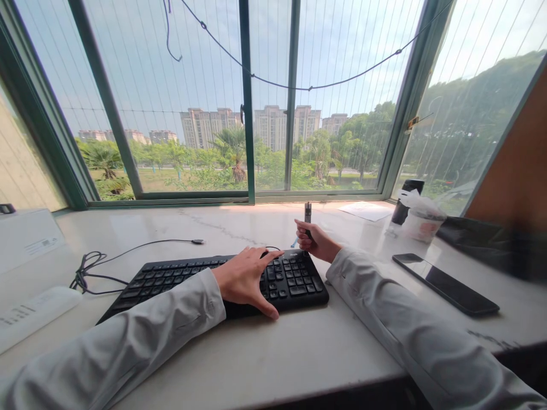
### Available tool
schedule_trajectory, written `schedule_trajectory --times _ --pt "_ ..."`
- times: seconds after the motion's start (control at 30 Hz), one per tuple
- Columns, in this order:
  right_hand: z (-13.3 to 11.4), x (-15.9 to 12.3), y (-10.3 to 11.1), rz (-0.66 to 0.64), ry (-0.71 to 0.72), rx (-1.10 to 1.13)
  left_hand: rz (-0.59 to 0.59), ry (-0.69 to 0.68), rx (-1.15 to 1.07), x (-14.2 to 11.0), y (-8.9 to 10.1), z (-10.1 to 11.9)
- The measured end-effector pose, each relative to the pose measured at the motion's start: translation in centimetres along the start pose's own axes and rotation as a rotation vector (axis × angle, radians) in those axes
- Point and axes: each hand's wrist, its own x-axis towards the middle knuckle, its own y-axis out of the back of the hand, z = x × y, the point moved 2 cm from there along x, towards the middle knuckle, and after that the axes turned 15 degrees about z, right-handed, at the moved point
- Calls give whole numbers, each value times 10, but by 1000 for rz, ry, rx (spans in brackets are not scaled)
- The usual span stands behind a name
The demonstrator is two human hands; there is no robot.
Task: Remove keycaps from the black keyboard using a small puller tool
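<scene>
A black keyboard [294, 279] with a number pad lies on the pale stone counter. My left hand [245, 279] rests across its middle-right part, fingers spread and thumb stretched over the front edge, holding nothing. Above the keyboard's back right corner, my right hand [315, 240] is closed around a slim dark pen-like tool [307, 212]. Its upper end sticks up out of the fist. The tool's lower part is mostly hidden by my fingers, and a small bluish bit shows beside them, too small to make out.
A black cable [92, 273] with a USB plug lies coiled left of the keyboard. Further left are a white power strip [38, 316] and a white box [29, 239]. A phone [444, 283], a bagged cup [421, 222], a dark bottle [405, 202] and paper [365, 210] are right.
</scene>
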Motion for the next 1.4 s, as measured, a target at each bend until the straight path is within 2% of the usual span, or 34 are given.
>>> schedule_trajectory --times 0.2,0.43,0.93,1.23,1.4 --pt "0 -2 0 35 -108 -141 -6 -10 -9 1 1 3" --pt "6 -6 -10 44 -84 -238 -11 -7 -56 0 -2 -1" --pt "14 -2 -16 139 -95 -256 -37 34 -61 1 -5 -2" --pt "13 -7 -15 2 -124 -225 -63 49 -26 1 -5 -1" --pt "14 -9 -17 -23 -96 -303 -73 60 -37 1 -6 -1"
